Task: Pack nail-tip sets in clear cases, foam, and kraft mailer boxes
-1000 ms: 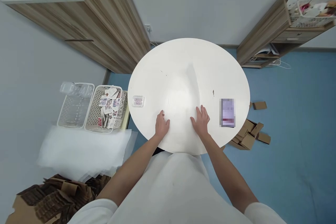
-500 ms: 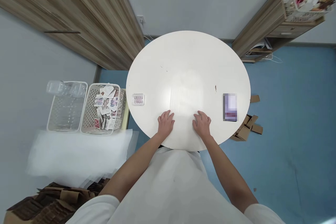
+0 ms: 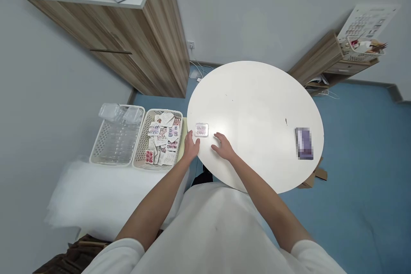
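A small clear plastic box [image 3: 202, 130] with rows of pinkish pieces that look like press-on nails lies flat near the left edge of the white oval table [image 3: 257, 94]. Just to the left of the box is my left hand [image 3: 191, 146], its thumb and fingers apart with nothing between them. My right hand [image 3: 224, 147] hovers on the box's other side, a short way off, fingers spread and holding nothing. Whether my left fingers touch the box I cannot tell. Far to the right on the tabletop lies a purple, pixelated rectangular item [image 3: 304, 143].
Left of the table stand a basket of printed cards and packs [image 3: 162, 165] and a basket of clear plastic shells [image 3: 117, 163]. White sheeting [image 3: 118, 192] lies in front of them. A wooden cabinet [image 3: 163, 51] rises behind; cardboard [image 3: 310, 181] sits on the floor at right.
Both hands have left the table's front middle and moved left, to either side of the clear box. My view has shifted left as well. The box stays on the table.
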Tool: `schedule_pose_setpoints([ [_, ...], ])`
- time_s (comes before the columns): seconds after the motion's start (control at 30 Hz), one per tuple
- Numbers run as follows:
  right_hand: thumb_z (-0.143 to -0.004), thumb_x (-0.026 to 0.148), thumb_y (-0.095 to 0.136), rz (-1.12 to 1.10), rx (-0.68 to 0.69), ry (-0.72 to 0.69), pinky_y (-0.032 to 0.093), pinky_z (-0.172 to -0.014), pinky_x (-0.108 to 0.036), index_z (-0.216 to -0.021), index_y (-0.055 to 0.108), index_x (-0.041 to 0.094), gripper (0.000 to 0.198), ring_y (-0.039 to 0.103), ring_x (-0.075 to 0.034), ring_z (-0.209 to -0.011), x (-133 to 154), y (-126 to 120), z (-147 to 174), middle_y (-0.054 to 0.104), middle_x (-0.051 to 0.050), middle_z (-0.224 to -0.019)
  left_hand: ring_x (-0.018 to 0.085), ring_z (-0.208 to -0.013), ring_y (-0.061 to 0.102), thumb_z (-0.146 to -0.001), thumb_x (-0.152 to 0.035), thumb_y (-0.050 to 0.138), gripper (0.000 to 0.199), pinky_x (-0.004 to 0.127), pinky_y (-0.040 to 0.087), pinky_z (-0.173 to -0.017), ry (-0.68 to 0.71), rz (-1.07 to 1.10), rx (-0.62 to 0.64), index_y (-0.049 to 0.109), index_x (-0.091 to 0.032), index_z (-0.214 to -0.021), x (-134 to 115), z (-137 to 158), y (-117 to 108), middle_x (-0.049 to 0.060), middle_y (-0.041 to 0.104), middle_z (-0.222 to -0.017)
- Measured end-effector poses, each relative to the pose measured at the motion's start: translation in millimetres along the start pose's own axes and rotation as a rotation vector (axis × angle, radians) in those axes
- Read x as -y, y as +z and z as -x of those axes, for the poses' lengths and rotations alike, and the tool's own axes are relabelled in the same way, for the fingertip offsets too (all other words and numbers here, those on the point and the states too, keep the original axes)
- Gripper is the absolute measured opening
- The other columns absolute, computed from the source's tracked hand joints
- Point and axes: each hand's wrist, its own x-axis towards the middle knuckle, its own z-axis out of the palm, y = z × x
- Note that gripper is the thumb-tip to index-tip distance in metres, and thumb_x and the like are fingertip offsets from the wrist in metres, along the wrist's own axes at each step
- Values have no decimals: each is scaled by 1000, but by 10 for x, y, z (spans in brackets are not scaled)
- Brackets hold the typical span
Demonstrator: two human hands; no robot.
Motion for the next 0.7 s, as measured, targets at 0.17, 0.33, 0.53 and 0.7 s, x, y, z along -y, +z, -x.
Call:
schedule_pose_setpoints([
  [0.17,-70,31,55,-277,112,153,34,-97,-37,-129,31,22,64,26,-20,-126,202,234,-181,19,-7,-141,21,-115,41,-79,-23,43,50,33,33,-96,-86,195,144,35,-17,-127,14,-122,-75,10,39,-131],
  [0.33,-68,29,57,-323,48,169,32,-99,-36,-129,30,22,67,31,-19,-124,121,218,-86,23,-8,-139,20,-110,46,-76,-20,44,46,32,36,-93,-47,201,154,43,-17,-121,-73,11,9,9,43,-126],
  [0.53,-69,28,55,-252,-135,153,35,-96,-36,-124,37,25,59,37,-18,-120,-214,-49,354,33,-6,-133,18,-107,47,-75,-18,44,46,31,38,-92,88,252,264,44,-21,-121,-221,319,337,6,45,-123],
  [0.7,-70,24,52,-163,-251,162,38,-94,-36,-119,44,26,50,42,-18,-115,-573,-498,950,41,-5,-127,17,-103,51,-74,-18,45,43,30,40,-90,150,278,435,47,-20,-118,-455,695,791,6,46,-122],
])
